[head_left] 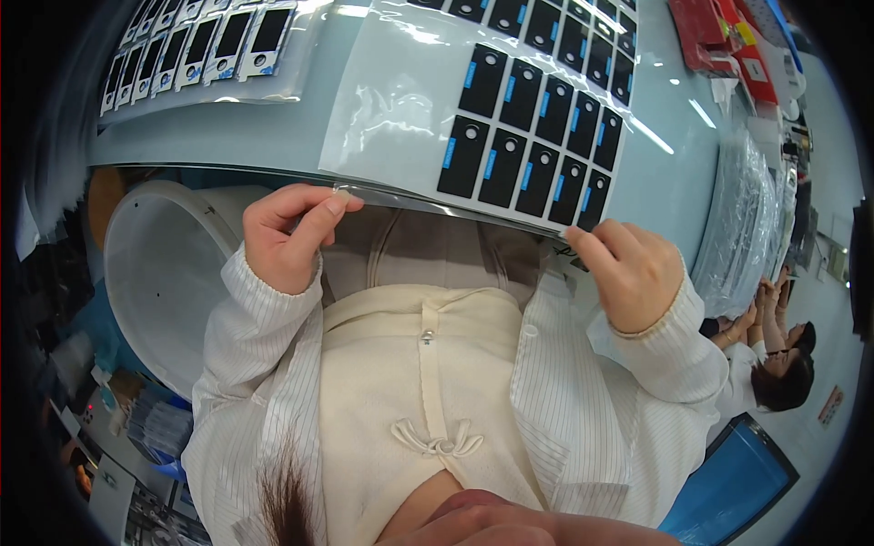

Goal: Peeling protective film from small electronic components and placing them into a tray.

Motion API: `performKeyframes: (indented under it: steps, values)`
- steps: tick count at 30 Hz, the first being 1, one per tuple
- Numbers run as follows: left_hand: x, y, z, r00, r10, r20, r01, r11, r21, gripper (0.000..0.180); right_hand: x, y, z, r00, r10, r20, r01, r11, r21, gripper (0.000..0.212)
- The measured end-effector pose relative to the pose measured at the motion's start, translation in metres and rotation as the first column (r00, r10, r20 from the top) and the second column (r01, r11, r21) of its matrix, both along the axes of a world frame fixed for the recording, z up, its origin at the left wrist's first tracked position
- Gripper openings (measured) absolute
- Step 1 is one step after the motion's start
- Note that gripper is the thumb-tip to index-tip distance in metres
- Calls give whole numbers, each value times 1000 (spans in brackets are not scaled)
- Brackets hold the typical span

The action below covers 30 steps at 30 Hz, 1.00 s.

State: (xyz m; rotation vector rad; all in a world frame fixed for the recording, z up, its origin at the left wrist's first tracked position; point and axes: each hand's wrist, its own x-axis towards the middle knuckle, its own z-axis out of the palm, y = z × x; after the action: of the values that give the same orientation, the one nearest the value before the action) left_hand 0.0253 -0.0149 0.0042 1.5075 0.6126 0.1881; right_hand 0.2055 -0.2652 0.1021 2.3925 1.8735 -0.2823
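My left hand (289,235) pinches one end of a strip of clear film (437,206) between thumb and forefinger, just off the table's near edge. The film stretches across to my right hand (633,271), whose fingertips are closed on its other end, by the near right corner of a backing sheet. That sheet (378,127) lies on the table and carries rows of black rectangular pieces (464,156), each with a round hole and a blue tab. Whether the film is joined to the sheet, I cannot tell.
At the far left, a second clear sheet (273,84) bears black-and-white pieces. A white round bin (164,273) stands below the table edge at left. Red trays (706,41) and stacked clear plastic bags (737,227) sit at right. Other people (774,373) work beyond.
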Motion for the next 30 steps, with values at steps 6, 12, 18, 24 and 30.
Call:
performKeyframes:
  steps: [6,12,18,24,30]
  values:
    - [-7,6,-3,998,-39,42,39,999,1,13,15,-44,5,986,-149,70,148,989,17,10]
    - [-38,53,17,990,-136,38,133,988,84,13,14,-44,24,931,-182,-315,222,970,96,13]
    - [-130,132,42,865,107,-491,53,953,300,16,1,-13,10,912,-147,-384,288,894,342,26]
    - [-271,223,-27,307,580,-754,91,771,630,17,9,4,-24,966,-88,-244,189,883,430,29]
    - [-293,212,-96,104,771,-629,-734,486,474,33,6,5,-45,970,-104,-220,192,885,424,45]
